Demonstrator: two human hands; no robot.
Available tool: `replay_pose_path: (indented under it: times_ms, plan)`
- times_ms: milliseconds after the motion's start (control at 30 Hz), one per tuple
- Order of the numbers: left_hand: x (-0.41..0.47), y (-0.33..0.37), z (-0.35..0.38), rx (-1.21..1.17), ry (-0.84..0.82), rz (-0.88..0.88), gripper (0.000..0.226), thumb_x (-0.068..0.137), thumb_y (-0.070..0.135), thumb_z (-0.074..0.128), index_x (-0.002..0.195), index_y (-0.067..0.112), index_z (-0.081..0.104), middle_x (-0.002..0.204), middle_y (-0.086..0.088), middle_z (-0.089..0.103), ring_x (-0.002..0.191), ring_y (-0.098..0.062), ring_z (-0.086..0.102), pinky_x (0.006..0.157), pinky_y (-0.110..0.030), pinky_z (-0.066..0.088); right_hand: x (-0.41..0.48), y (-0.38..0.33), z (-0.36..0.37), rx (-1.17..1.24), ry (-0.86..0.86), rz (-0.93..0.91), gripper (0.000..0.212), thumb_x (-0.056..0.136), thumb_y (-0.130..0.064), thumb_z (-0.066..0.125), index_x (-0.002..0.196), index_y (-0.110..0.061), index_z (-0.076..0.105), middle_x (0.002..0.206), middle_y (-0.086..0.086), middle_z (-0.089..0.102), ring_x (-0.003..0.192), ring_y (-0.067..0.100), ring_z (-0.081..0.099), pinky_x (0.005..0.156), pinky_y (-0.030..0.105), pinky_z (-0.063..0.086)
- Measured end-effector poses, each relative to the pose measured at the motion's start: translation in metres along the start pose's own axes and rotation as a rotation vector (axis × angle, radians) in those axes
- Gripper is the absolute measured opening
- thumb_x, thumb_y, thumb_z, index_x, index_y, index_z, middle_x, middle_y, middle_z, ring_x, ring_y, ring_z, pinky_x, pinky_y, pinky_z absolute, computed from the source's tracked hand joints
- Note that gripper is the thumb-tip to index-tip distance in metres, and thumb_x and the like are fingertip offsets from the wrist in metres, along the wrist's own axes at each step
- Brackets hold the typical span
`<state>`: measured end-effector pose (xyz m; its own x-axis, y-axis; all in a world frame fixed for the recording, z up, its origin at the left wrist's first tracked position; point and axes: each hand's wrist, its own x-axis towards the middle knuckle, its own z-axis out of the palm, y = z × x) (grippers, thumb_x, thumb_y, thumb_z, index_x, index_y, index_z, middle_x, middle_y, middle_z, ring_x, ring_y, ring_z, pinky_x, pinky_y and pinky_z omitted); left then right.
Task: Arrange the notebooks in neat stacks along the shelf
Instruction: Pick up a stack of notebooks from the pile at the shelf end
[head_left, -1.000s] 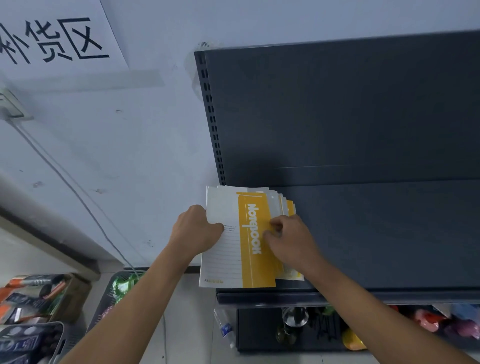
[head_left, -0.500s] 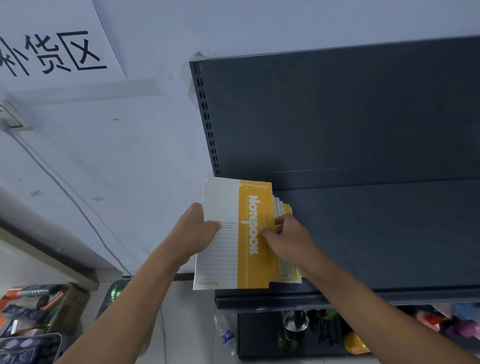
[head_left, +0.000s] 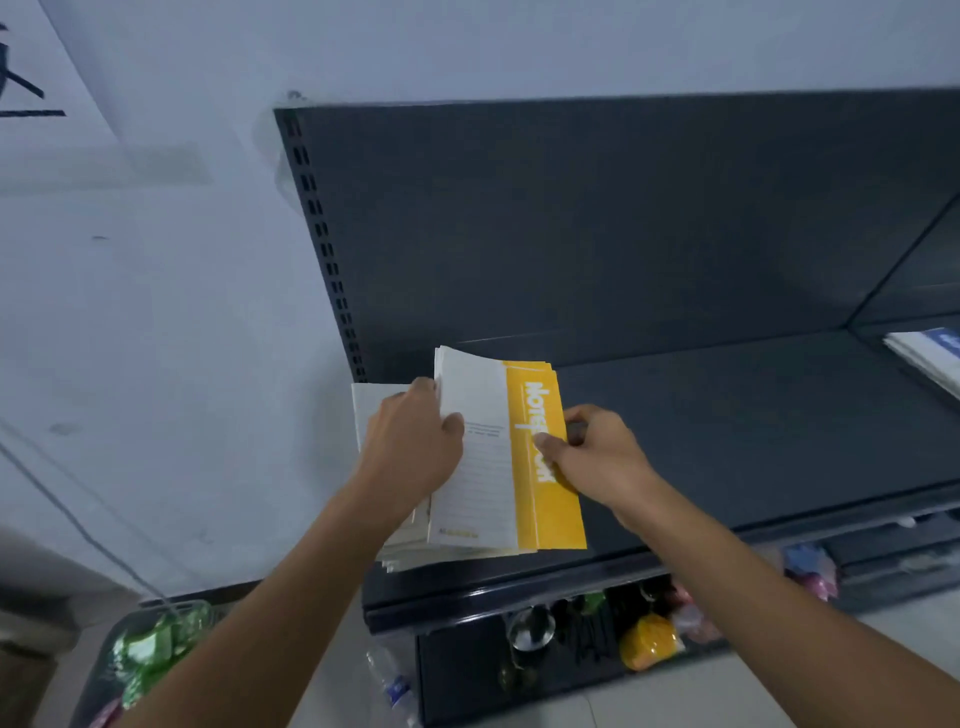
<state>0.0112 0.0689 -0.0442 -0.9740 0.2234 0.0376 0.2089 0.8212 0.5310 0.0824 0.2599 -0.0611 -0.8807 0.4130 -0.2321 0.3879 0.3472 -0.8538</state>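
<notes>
A white and yellow notebook (head_left: 498, 467) with "Notebook" on its yellow band lies on top of a stack of notebooks (head_left: 402, 553) at the left end of the dark shelf (head_left: 753, 441). My left hand (head_left: 415, 447) grips the top notebooks at their left edge, thumb on the white cover. My right hand (head_left: 597, 452) pinches the yellow right edge. The lower notebooks stick out to the left, askew under the top ones.
Another pile of blue and white notebooks (head_left: 930, 358) lies at the shelf's far right. A slotted upright (head_left: 322, 244) bounds the shelf on the left. Below, a lower shelf holds small coloured goods (head_left: 649, 639), and a basket of green items (head_left: 150, 654) stands on the floor.
Both hands have shifted the top notebooks to the right, away from the upright. The lower notebooks now show on the left. The camera has turned right.
</notes>
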Motion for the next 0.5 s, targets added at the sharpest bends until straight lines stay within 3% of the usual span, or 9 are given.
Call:
replay_pose_path:
  times_ms: [133,333,400,500]
  plan:
    - [0.004,0.034,0.030,-0.043,-0.030,0.076,0.032,0.098,0.030,0.057,0.124,0.016,0.047,0.096,0.005,0.057,0.068,-0.006,0.050,0.051,-0.019,0.032,0.000,0.019,-0.042,0.010,0.057,0.025,0.015,0.091,-0.025,0.074,0.101,-0.019,0.064,0.076,-0.004,0.073,0.061,0.005,0.069,0.052,0.021,0.049]
    - [0.006,0.113,0.074,-0.009,-0.094,0.190,0.036,0.096,0.034,0.058,0.124,0.016,0.045,0.100,-0.001,0.063,0.078,-0.017,0.059,0.061,-0.031,0.044,-0.006,0.059,-0.120,0.004,0.162,0.054,0.015,0.093,-0.019,0.072,0.102,-0.014,0.062,0.067,-0.003,0.074,0.054,0.005,0.067,0.052,0.021,0.050]
    - [0.004,0.146,0.093,0.007,-0.115,0.233,0.037,0.096,0.035,0.058,0.124,0.016,0.044,0.101,-0.002,0.061,0.080,-0.020,0.056,0.065,-0.033,0.043,-0.008,0.075,-0.152,-0.049,0.212,0.057,0.016,0.093,-0.024,0.072,0.102,-0.016,0.061,0.068,-0.006,0.074,0.059,0.004,0.069,0.051,0.018,0.048]
    - [-0.004,0.199,0.124,0.004,-0.152,0.282,0.035,0.095,0.036,0.057,0.122,0.016,0.044,0.098,0.000,0.058,0.080,-0.020,0.056,0.063,-0.032,0.042,-0.011,0.102,-0.206,-0.137,0.276,0.074,0.018,0.093,-0.031,0.070,0.103,-0.020,0.059,0.079,-0.006,0.072,0.074,0.006,0.067,0.063,0.028,0.050]
